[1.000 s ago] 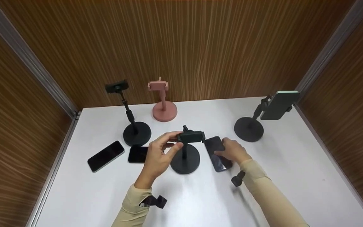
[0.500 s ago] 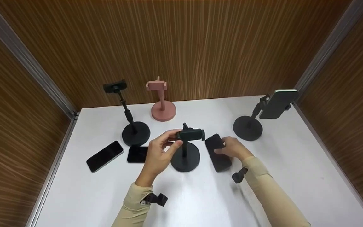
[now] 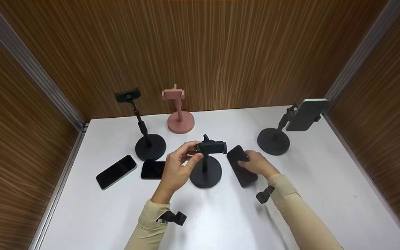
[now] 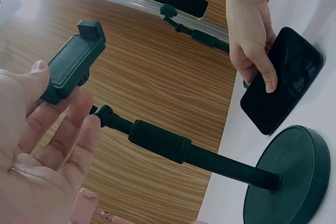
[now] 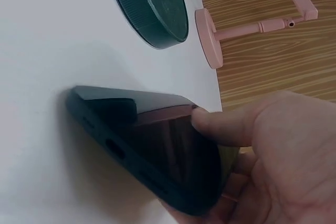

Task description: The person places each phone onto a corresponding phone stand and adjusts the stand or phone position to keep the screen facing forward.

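Your right hand [image 3: 258, 164] has just changed the lie of the dark phone [image 3: 243, 174], which is just to the right of the middle stand [image 3: 205, 177]: the bright reflection near its lower end a second ago is gone, and the screen sits at a different slant. You pinch the phone, thumb on the screen side and fingers at the far edge and underneath. The right wrist view shows its port end raised over the table [image 3: 214, 222]; whether another corner touches, I cannot tell. I take this to mean your grip now bears at least part of the phone and sets its angle.

Your left hand [image 3: 177, 169] stays put: thumb and fingertips pinch the left end of the clamp [image 3: 211, 147] atop the middle stand, the remaining fingers loosely spread. That probably keeps the clamp steady while the phone moves. Left of the middle stand lie the shorter phone [image 3: 152, 170] and, farther out, the pale-edged phone [image 3: 116, 172]; behind it rises the pink stand [image 3: 181, 124].
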### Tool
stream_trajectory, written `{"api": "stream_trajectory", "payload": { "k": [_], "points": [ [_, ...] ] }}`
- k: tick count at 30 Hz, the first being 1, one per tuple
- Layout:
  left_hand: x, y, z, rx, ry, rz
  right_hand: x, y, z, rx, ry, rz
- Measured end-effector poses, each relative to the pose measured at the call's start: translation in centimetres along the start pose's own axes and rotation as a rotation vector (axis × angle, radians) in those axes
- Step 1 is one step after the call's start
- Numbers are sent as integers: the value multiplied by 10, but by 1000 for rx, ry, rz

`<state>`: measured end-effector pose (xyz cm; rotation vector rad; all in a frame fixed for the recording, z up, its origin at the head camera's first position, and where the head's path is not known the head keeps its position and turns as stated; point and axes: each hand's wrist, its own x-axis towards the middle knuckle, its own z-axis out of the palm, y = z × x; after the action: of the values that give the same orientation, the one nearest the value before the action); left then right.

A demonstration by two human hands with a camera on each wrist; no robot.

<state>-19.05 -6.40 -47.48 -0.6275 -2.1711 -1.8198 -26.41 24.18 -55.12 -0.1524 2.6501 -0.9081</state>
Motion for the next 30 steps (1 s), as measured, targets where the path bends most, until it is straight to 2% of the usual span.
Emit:
{"api": "stream_trajectory", "payload": {
  "k": [11,15,23,30],
  "points": [
    [4,-1,5,-17,-1,-7,-1,1,-7,83,28,40],
    [4,-1,6,-19,-1,-7,-4,-4,-11,60,56,11],
    [4,0,6,-24,-7,-9,-13,-16,-20,51,130,-102],
    [3,-1,6,-24,-11,-12,-23,-24,-25,147,180,-168]
  ]
}}
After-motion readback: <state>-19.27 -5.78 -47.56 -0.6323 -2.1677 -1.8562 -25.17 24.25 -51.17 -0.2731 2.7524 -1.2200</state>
